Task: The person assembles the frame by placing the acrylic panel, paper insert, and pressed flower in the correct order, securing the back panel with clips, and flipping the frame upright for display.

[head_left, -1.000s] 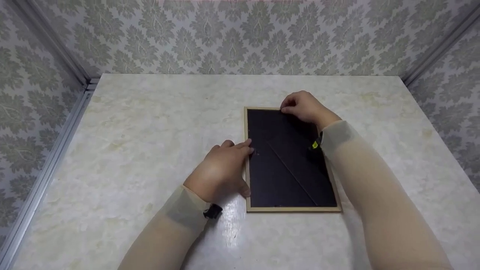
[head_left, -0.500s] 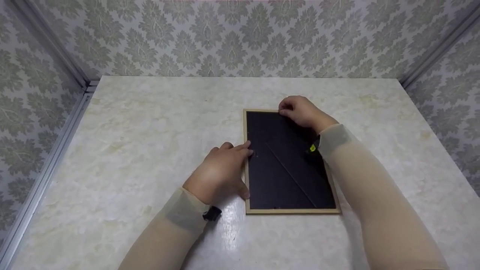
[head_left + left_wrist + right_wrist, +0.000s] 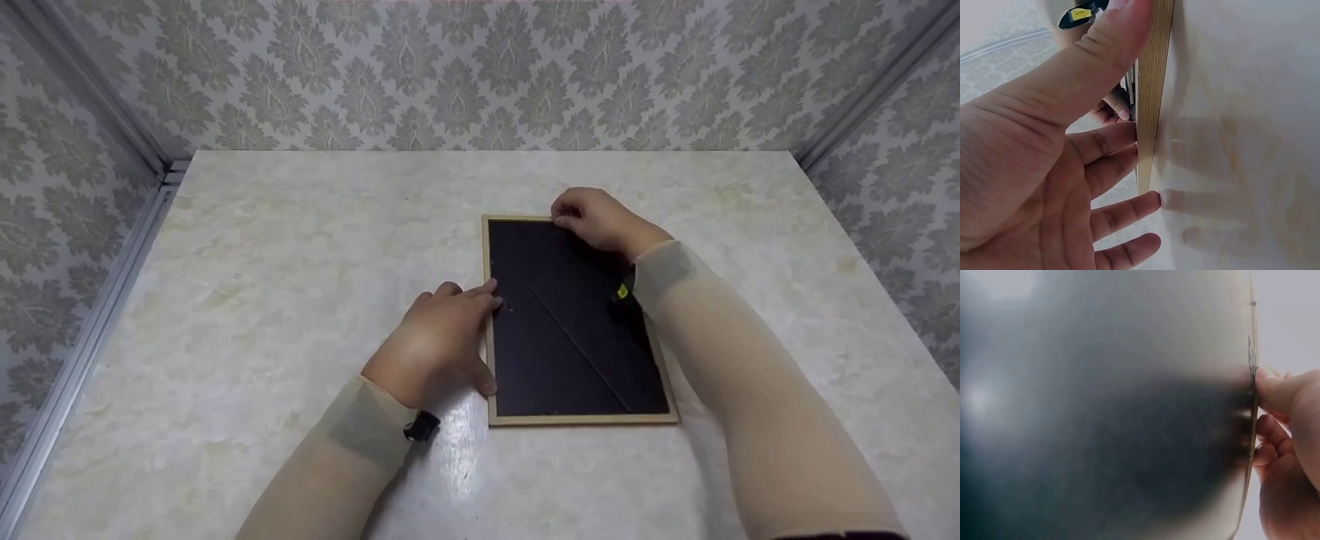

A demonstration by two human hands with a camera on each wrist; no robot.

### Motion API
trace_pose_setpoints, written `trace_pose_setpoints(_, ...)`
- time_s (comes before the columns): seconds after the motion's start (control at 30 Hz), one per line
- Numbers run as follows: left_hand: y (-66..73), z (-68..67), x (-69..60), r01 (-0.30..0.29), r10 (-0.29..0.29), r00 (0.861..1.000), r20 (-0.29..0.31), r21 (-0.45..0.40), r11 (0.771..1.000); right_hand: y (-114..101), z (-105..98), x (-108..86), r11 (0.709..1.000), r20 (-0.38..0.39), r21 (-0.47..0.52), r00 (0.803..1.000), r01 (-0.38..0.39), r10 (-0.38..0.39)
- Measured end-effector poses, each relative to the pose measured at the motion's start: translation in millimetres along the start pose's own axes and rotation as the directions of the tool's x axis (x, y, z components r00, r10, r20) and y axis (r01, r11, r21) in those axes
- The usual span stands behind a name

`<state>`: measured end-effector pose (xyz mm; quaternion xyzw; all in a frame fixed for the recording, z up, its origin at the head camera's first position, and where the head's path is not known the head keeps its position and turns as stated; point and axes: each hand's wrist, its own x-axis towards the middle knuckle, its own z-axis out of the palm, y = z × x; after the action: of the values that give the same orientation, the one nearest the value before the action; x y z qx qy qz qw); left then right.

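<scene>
A picture frame (image 3: 555,360) lies face down, its black back up inside a pale wooden rim. My left hand (image 3: 439,341) rests at the rim's left side, fingers spread and nearly straight. In the left wrist view, its thumb and some fingertips meet the wooden edge (image 3: 1151,84), and the lower fingers reach past it. My right hand (image 3: 600,221) pinches at the far edge with curled fingers. Seen from the right wrist, the thumb (image 3: 1275,391) presses at that edge beside a thin metal piece (image 3: 1252,354); the exact contact is unclear. The forearm partly covers the frame's right side.
The frame lies right of centre on a pale marbled table (image 3: 300,262). A patterned wall (image 3: 465,75) stands behind, with further panels at both sides. A metal rail (image 3: 86,360) runs along the left. Small dark devices sit on the left wrist (image 3: 421,426) and right wrist (image 3: 622,294).
The head view shifts slightly. Both hands keep their places on the frame, and nothing else visibly changes.
</scene>
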<state>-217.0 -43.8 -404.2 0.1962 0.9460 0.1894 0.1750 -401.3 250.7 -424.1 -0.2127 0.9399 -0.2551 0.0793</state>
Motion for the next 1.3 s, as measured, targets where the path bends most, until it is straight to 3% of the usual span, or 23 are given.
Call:
trace_pose_setpoints(0.23, 0.6, 0.2, -3.1, 0.012, -0.012, 1.0, -0.004, -0.022, 1.0, -14, -1, -8.1, 0.996, -0.016, -0.09, 1.0, 0.011, -0.013)
trace_pose_setpoints(0.33, -0.9, 1.3, -4.3, 0.026, -0.026, 1.0, -0.004, -0.023, 0.999, -28, -2, -25.0, 0.997, -0.032, -0.076, 0.999, -0.024, 0.022)
trace_pose_setpoints(0.43, -2.1, 2.1, -3.7, 0.029, -0.029, 1.0, -0.002, -0.026, 0.999, -46, -6, -61.9, 0.997, -0.039, 0.028, 0.997, -0.073, 0.074)
trace_pose_setpoints(0.57, -4.6, 3.4, -1.2, -0.007, 0.007, 1.0, 0.01, -0.016, 1.0, -67, -7, -131.0, 0.987, -0.029, 0.129, 0.994, -0.099, 0.103)
trace_pose_setpoints(0.67, -6.8, 4.2, -0.4, -0.041, 0.041, 0.999, 0.007, 0.028, 0.999, -74, 3, -175.9, 0.985, 0.002, 0.116, 0.992, -0.128, 0.129)
trace_pose_setpoints(0.73, -8.9, 3.4, -1.0, -0.052, 0.053, 0.998, -0.013, 0.067, 0.996, -77, 11, -193.8, 0.986, 0.039, 0.065, 0.988, -0.152, 0.15)
trace_pose_setpoints(0.87, -13.5, 0.6, -4.4, -0.033, 0.039, 0.998, -0.053, 0.109, 0.993, -82, 25, -200.7, 0.973, 0.105, -0.062, 0.967, -0.224, 0.23)
trace_pose_setpoints(1.0, -14.7, -0.8, -5.3, -0.026, 0.028, 0.999, -0.024, 0.096, 0.995, -83, 34, -197.5, 0.957, 0.118, -0.095, 0.952, -0.273, 0.283)
trace_pose_setpoints(1.07, -14.0, -0.6, -3.6, -0.042, 0.042, 0.999, -0.006, 0.089, 0.995, -80, 36, -197.6, 0.958, 0.119, -0.057, 0.951, -0.281, 0.286)
trace_pose_setpoints(1.3, -15.5, -0.1, 5.7, -0.066, 0.064, 0.998, 0.025, 0.066, 0.996, -67, 44, -199.1, 0.931, 0.054, 0.23, 0.959, -0.285, 0.28)
